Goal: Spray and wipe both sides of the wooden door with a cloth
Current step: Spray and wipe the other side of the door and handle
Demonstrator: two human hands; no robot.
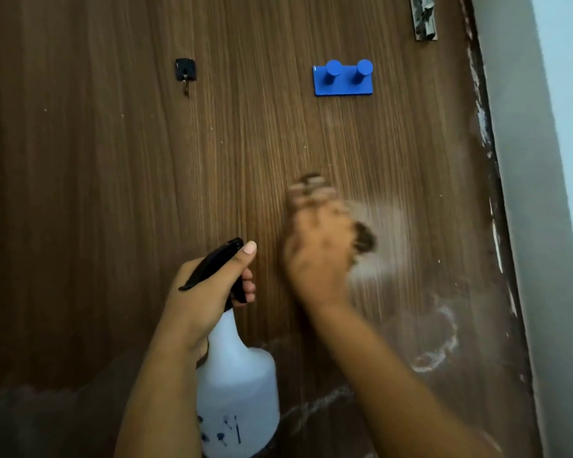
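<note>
Up against the wooden door (113, 193), the left hand (205, 292) has its grip curled round the spray bottle (235, 385). Her right hand (318, 246) is blurred against the wood; whether it holds a cloth I cannot tell. Wiping seems underway; next, probably working across the smeared patches.

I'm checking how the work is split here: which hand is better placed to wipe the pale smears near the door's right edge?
Right. The right hand, motion-blurred, is already against the brown wooden door beside the smears, while the left hand grips the white spray bottle.
</note>
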